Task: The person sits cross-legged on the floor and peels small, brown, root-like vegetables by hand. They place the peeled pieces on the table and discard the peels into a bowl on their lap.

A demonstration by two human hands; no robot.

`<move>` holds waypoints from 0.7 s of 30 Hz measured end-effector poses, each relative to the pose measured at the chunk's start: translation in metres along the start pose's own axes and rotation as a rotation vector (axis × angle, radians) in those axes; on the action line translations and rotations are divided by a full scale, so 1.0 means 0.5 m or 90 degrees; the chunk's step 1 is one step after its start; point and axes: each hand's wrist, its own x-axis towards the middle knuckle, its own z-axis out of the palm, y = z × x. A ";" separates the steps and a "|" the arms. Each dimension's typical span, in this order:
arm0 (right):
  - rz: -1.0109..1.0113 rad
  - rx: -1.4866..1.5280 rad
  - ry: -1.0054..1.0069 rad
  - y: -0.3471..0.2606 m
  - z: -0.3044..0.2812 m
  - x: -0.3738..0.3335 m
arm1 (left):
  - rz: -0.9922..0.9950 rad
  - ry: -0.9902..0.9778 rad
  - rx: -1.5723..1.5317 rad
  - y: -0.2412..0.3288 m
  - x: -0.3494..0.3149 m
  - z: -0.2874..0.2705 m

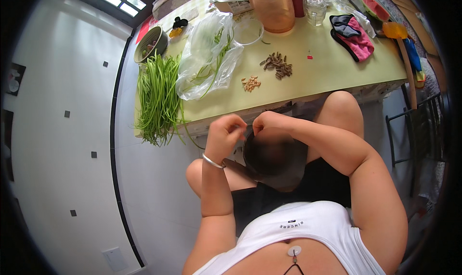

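My left hand [225, 133], with a silver bangle at its wrist, is raised near the table's front edge. Its fingers curl into a pinch. Close beside it, my right hand [267, 124] is closed too, fingertips pointing down. Whatever either pinch holds is too small to make out. Under the right hand, a dark round bin [284, 171] stands between my knees; its inside is blurred. On the table [211, 109] beyond my hands lie a pile of dark seeds in their shells [278, 66], like sunflower seeds, and a smaller pile of pale kernels [251, 84].
Long green stems [159, 99] hang over the table's left edge, next to a clear plastic bag [197, 58] with more greens. Farther back stand a basket [151, 44], an orange jar [272, 8] and a glass [316, 11]. A pink-grey cloth [353, 37] lies right.
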 end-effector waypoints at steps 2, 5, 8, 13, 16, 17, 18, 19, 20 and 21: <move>0.002 0.016 -0.017 -0.014 0.000 -0.005 | 0.009 0.111 -0.028 0.005 0.049 0.015; 0.007 0.028 -0.027 -0.022 -0.005 -0.007 | 0.052 0.170 0.050 0.020 0.125 0.041; -0.002 0.029 -0.017 -0.016 -0.002 0.007 | 0.148 0.223 0.220 -0.044 0.192 0.036; -0.033 0.017 0.024 0.023 -0.004 0.016 | 0.265 0.190 0.332 0.023 0.236 0.092; -0.058 -0.012 0.015 0.058 0.007 0.039 | 0.341 0.066 0.333 0.050 0.259 0.136; -0.057 -0.031 -0.002 0.068 0.013 0.052 | 0.369 0.039 0.349 0.053 0.265 0.150; -0.056 -0.050 -0.019 0.053 0.010 0.052 | 0.397 0.011 0.364 0.050 0.270 0.157; -0.037 -0.033 -0.024 0.041 0.007 0.045 | 0.392 0.010 0.372 0.045 0.272 0.158; -0.017 -0.016 -0.028 0.031 0.005 0.034 | 0.387 0.010 0.380 0.039 0.273 0.158; 0.001 0.002 -0.031 0.014 -0.002 0.021 | 0.383 0.009 0.389 0.034 0.276 0.159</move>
